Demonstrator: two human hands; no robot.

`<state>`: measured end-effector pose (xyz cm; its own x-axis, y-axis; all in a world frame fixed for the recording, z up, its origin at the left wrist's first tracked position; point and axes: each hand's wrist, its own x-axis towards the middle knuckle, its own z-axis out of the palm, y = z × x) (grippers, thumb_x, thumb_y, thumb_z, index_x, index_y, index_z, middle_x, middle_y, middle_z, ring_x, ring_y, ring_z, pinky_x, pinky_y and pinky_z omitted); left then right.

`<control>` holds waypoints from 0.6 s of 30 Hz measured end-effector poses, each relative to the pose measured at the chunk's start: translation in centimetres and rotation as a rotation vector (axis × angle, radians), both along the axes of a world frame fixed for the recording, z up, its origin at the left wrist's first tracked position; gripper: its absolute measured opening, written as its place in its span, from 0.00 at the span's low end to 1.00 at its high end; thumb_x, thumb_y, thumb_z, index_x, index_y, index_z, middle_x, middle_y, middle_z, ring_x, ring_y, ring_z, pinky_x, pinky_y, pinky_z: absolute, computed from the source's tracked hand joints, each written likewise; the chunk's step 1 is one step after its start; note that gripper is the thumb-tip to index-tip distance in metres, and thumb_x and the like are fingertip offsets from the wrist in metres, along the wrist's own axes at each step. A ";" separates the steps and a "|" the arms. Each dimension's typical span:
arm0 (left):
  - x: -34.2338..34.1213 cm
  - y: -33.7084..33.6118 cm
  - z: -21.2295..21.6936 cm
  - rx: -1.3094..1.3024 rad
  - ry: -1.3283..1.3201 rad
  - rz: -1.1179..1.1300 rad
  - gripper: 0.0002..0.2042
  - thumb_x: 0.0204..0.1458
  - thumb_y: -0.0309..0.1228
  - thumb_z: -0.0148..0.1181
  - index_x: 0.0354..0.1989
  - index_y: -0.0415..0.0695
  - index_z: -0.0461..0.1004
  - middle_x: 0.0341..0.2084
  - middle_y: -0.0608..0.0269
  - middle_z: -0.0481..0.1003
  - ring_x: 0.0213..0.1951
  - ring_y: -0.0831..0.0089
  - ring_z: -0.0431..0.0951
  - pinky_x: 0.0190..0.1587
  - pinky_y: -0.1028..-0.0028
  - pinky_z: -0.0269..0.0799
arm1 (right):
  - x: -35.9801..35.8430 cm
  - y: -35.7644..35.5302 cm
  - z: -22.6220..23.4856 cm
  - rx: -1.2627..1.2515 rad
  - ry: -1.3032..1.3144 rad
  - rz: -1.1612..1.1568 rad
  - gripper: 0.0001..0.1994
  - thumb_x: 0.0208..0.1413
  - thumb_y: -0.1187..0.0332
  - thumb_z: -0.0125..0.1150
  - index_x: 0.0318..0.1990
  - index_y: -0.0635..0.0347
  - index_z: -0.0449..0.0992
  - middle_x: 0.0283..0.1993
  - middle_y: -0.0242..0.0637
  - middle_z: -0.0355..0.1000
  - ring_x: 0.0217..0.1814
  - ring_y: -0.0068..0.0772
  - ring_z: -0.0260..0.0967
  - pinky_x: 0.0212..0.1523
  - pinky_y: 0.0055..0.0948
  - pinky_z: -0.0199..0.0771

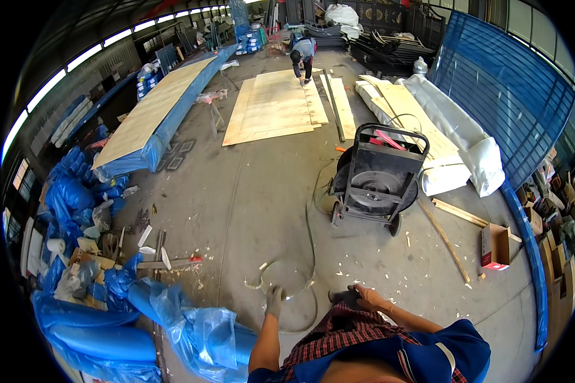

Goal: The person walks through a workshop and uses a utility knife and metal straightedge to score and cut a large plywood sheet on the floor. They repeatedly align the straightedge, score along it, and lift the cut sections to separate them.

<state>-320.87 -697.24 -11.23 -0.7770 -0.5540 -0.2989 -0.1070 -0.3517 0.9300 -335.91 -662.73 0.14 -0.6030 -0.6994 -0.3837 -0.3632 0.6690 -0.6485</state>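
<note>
My left hand [274,301], in a grey glove, is closed at the lower side of a loop of thin strapping band [314,255], and the band seems to pass through its fingers. The band curls over the concrete floor and runs up toward a black wheeled strapping cart [378,185] with a round reel. My right hand [368,298] is held in front of my checked shirt, its fingers bent beside a dark grey thing [344,296]. What that thing is, and how the fingers grip it, I cannot make out.
Blue plastic-wrapped rolls [102,338] lie at the near left. Plywood sheets [275,105] lie ahead, where a co-worker [305,51] bends over. A long plywood-topped stack [153,115] stands at left. Wooden strips [445,242] and an open carton [495,246] are at right.
</note>
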 end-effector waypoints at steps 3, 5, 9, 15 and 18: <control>-16.2 -1.6 12.0 -0.038 0.014 -0.094 0.13 0.54 0.36 0.57 0.40 0.38 0.70 0.31 0.66 0.72 0.33 0.79 0.72 0.35 0.79 0.69 | -7.4 -3.6 -0.7 -0.049 -0.019 -0.078 0.28 0.43 0.65 0.53 0.56 0.58 0.61 0.38 0.59 0.72 0.43 0.59 0.70 0.43 0.48 0.69; -22.4 -4.5 12.7 -0.128 -0.014 -0.212 0.14 0.56 0.35 0.55 0.46 0.40 0.69 0.39 0.63 0.72 0.39 0.76 0.73 0.42 0.77 0.70 | -11.8 -8.8 -0.8 -0.125 -0.038 -0.033 0.29 0.43 0.65 0.54 0.56 0.60 0.61 0.41 0.56 0.72 0.45 0.57 0.70 0.45 0.46 0.69; -30.2 -8.4 8.5 -0.351 0.083 -0.485 0.18 0.60 0.37 0.49 0.54 0.40 0.66 0.50 0.58 0.70 0.49 0.71 0.72 0.51 0.75 0.68 | -22.5 -20.6 0.5 -0.365 -0.181 0.056 0.25 0.44 0.66 0.54 0.53 0.63 0.66 0.47 0.54 0.70 0.52 0.48 0.67 0.53 0.38 0.65; -34.5 -17.5 10.2 -0.004 -0.095 -0.506 0.23 0.61 0.36 0.47 0.59 0.32 0.59 0.54 0.52 0.67 0.57 0.66 0.65 0.60 0.73 0.58 | -37.1 -35.5 8.1 -0.510 -0.431 0.171 0.21 0.48 0.70 0.53 0.52 0.63 0.68 0.46 0.42 0.72 0.48 0.34 0.68 0.51 0.30 0.66; -39.3 -19.8 15.0 0.080 -0.116 -0.485 0.22 0.59 0.35 0.52 0.57 0.34 0.63 0.50 0.58 0.70 0.52 0.74 0.69 0.56 0.76 0.63 | -43.4 -40.0 7.4 -0.598 -0.669 0.062 0.19 0.51 0.72 0.51 0.52 0.63 0.68 0.46 0.38 0.71 0.47 0.29 0.68 0.50 0.26 0.67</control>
